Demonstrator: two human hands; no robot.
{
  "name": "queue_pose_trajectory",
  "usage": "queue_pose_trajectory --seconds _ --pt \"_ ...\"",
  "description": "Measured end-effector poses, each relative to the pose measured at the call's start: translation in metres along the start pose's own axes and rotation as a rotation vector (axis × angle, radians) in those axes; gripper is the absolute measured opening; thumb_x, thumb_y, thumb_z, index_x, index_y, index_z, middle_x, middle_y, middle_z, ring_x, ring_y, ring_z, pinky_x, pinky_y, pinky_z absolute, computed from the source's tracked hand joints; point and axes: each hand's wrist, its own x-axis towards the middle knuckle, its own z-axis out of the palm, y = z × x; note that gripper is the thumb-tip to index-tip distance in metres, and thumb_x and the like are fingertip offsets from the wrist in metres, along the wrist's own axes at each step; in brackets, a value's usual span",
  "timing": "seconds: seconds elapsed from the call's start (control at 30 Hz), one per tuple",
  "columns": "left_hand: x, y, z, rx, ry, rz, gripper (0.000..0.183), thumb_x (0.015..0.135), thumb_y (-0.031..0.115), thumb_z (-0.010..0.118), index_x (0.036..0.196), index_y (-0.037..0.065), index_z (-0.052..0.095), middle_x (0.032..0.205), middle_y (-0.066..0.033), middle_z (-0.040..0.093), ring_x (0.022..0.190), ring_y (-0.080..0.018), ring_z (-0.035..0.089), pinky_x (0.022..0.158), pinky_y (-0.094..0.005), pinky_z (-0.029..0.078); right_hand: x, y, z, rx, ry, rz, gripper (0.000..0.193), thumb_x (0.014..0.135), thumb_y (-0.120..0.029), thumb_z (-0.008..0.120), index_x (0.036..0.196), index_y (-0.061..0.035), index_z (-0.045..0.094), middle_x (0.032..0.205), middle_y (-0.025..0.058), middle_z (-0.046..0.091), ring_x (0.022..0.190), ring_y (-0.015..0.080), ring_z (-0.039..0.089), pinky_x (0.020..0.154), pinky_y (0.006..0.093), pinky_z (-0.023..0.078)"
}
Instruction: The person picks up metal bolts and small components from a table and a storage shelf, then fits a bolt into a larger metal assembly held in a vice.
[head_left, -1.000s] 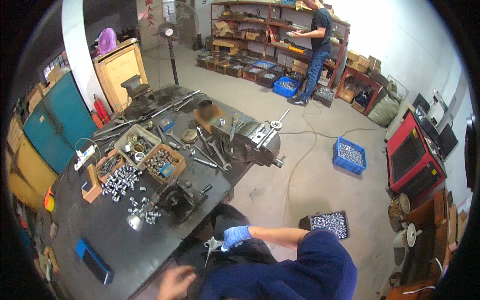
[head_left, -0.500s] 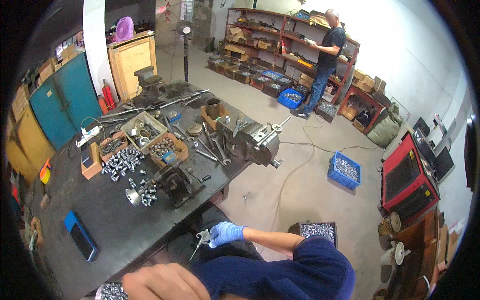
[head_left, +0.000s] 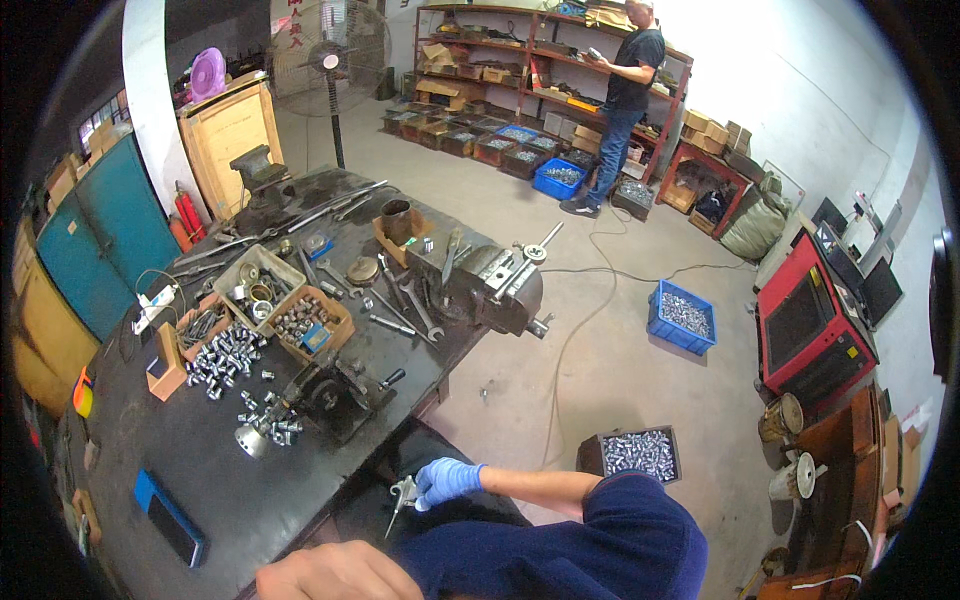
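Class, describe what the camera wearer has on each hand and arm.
The right hand wears a light blue glove ending around the wrist. Beyond it the forearm is bare, up to a short, dark navy sleeve. The left hand is ungloved; its sleeve cannot be made out.

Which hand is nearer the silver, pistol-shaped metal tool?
Right: the blue-gloved right hand holds the tool. The bare left hand is apart from it, toward the picture's lower left.
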Motion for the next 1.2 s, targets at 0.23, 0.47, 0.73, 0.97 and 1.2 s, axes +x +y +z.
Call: queue_pose_trajectory --seconds 0.23,0.47,0.73,0.97,1.2 --pt "-0.014 0.005 -0.006 0.040 -0.032 0.007 0.023 0.080 0.014 0.064 0.065 -0.003 0.057 0.078 -0.0251 0.061 0.046 -0.0240 0.056 0.042 -0.0292 0.045 0.000 -0.021 -0.009 -0.073 -0.051 0.054 0.039 0.068 -0.043 0.066 0.084 -0.0070 0.068 0.081 0.0129 0.066 0.079 0.0289 0.063 0.070 0.0377 0.047" --pt "-0.005 0.014 -0.011 0.074 -0.123 0.009 0.022 0.078 0.012 0.065 0.064 -0.004 0.058 0.078 -0.0268 0.061 0.048 -0.0240 0.057 0.044 -0.0293 0.046 0.013 -0.012 0.007 0.164 -0.127 -0.032 0.039 0.072 -0.039 0.067 0.087 -0.0038 0.067 0.081 0.0144 0.066 0.075 0.0247 0.063 0.068 0.0364 0.047" --pt "-0.002 0.016 -0.009 0.078 -0.117 0.016 0.021 0.079 0.011 0.065 0.065 -0.004 0.059 0.076 -0.0249 0.062 0.049 -0.0240 0.058 0.045 -0.0297 0.047 0.033 0.003 0.028 0.251 -0.158 -0.122 0.037 0.074 -0.037 0.066 0.082 0.0001 0.066 0.071 0.0139 0.065 0.063 0.0195 0.058 0.062 0.0363 0.044" --pt "-0.048 0.042 -0.033 0.474 0.111 -0.157 0.026 0.079 0.019 0.064 0.062 0.000 0.058 0.070 -0.0201 0.061 0.049 -0.0208 0.059 0.045 -0.0264 0.044 0.051 -0.008 0.018 0.337 -0.108 -0.237 0.040 0.076 -0.038 0.063 0.073 0.0017 0.064 0.052 0.0100 0.055 0.049 0.0149 0.050 0.049 0.0340 0.040" --pt "-0.194 0.101 -0.078 1.343 0.948 -0.442 0.010 0.081 0.007 0.056 0.077 -0.001 0.061 0.070 -0.0133 0.062 0.057 -0.0151 0.053 0.053 -0.0252 0.043 0.056 0.016 0.030 0.918 -0.332 0.034 0.028 0.080 -0.034 0.060 0.079 -0.0076 0.068 0.062 0.0029 0.059 0.051 0.0117 0.054 0.049 0.0261 0.045"
